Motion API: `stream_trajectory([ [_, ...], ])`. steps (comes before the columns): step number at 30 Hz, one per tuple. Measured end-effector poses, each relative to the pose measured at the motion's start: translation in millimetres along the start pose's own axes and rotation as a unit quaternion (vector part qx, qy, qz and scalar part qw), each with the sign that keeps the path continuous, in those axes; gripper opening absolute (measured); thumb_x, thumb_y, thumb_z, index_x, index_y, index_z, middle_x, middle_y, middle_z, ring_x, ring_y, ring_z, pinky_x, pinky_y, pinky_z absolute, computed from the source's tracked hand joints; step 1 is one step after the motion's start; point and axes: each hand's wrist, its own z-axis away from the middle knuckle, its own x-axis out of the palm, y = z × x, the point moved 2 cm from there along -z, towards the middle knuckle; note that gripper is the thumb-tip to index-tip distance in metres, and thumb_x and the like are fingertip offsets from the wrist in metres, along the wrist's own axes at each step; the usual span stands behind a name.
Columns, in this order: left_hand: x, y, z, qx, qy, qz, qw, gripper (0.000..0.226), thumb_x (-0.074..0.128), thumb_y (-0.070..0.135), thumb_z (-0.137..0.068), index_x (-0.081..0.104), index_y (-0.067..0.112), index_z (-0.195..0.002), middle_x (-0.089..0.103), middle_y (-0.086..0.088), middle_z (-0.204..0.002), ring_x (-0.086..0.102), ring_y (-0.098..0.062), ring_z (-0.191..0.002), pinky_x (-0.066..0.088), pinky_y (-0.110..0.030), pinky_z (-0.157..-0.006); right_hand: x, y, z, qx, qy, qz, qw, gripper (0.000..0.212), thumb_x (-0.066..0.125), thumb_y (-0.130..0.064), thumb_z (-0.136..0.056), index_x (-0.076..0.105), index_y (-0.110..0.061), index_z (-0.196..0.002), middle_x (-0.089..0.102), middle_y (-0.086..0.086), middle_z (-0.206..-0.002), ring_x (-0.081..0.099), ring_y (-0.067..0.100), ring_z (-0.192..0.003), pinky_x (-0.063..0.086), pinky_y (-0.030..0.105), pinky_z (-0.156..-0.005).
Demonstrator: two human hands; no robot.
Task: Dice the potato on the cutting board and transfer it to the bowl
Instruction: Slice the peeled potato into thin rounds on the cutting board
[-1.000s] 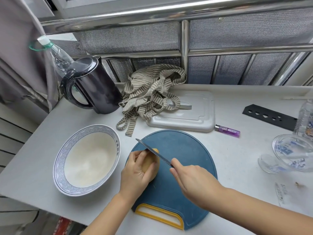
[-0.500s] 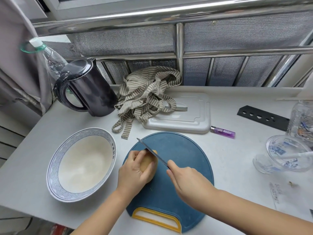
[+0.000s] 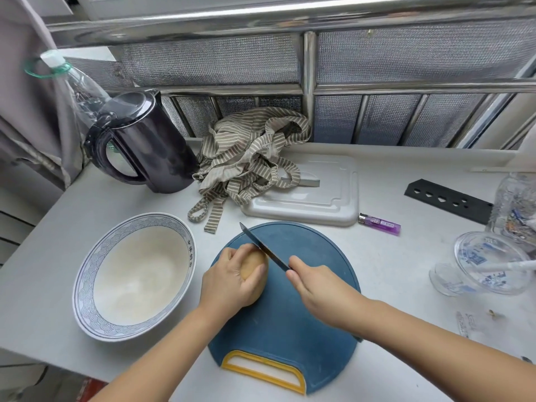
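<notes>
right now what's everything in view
potato: 1, tan, on cutting board
cutting board: 1, blue, front centre
knife: 1, dark blade, over potato
bowl: 1, white-blue, left of board
kettle: 1, black, back left
striped cloth: 1, beige, back centre
tray: 1, white, behind board
lighter: 1, purple, beside tray
perforated strip: 1, black, back right
glass dish: 1, clear, right edge
bottles: 2, clear, behind kettle, far right
left hand: 1, holds potato
right hand: 1, grips knife
</notes>
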Motion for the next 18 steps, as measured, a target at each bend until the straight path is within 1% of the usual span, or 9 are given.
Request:
stream_trajectory([
  [3,-2.0,1.0,-3.1,-0.004,-0.016,-0.004,1.0,0.072,0.024,0.075,-0.067,0.051,0.045,-0.126,0.048,0.013,-0.098,0.059,-0.017,-0.096,0.039,-0.026,-0.078,-4.9,2.2,-4.4,0.008,-0.009,-0.006,1.0,0.03,0.026,-0.037,-0.105,0.029,-0.018,-0.082,0.039,0.003,-0.062,0.032,0.02,-0.055,0.028,0.035,-0.054],
  [6,-3.4,2.9,-4.4,-0.001,-0.029,-0.008,1.0,0.07,0.023,0.074,-0.067,0.05,0.047,-0.126,0.048,0.013,-0.099,0.059,-0.017,-0.096,0.04,-0.027,-0.08,-10.1,5.2,-9.0,0.022,-0.022,-0.007,0.999,0.031,0.026,-0.038,-0.105,0.029,-0.017,-0.082,0.039,0.002,-0.064,0.032,0.019,-0.055,0.027,0.03,-0.051],
  [9,-1.7,6.4,-0.5,0.036,-0.031,-0.029,0.998,0.068,0.025,0.073,-0.07,0.051,0.047,-0.126,0.047,0.015,-0.101,0.06,-0.015,-0.094,0.042,-0.026,-0.077,-11.6,7.2,-13.9,0.032,-0.034,-0.006,0.999,0.031,0.025,-0.037,-0.105,0.029,-0.019,-0.08,0.039,0.002,-0.066,0.032,0.016,-0.052,0.026,0.025,-0.046],
  [12,-2.3,5.4,-0.6,0.023,-0.027,-0.023,0.999,0.069,0.024,0.074,-0.069,0.052,0.047,-0.127,0.049,0.013,-0.102,0.06,-0.016,-0.094,0.042,-0.026,-0.079,-6.4,8.0,-18.6,0.027,-0.027,-0.015,0.999,0.031,0.026,-0.037,-0.105,0.03,-0.018,-0.081,0.039,0.001,-0.066,0.031,0.016,-0.053,0.027,0.026,-0.048],
  [15,-3.4,4.6,-2.6,0.019,-0.027,-0.025,0.999,0.072,0.022,0.074,-0.068,0.051,0.047,-0.127,0.051,0.012,-0.103,0.06,-0.018,-0.095,0.041,-0.026,-0.08,-3.3,9.9,-21.2,0.027,-0.024,-0.018,0.999,0.03,0.026,-0.037,-0.105,0.032,-0.015,-0.085,0.039,0.001,-0.064,0.031,0.015,-0.051,0.025,0.024,-0.046],
  [18,-4.0,6.5,-3.4,0.024,-0.033,-0.031,0.999,0.073,0.021,0.074,-0.067,0.051,0.046,-0.128,0.051,0.011,-0.104,0.06,-0.018,-0.096,0.041,-0.026,-0.081,-2.9,11.8,-21.1,0.029,-0.025,-0.02,0.999,0.03,0.026,-0.037,-0.105,0.032,-0.014,-0.087,0.04,0.002,-0.065,0.032,0.016,-0.054,0.026,0.027,-0.049],
])
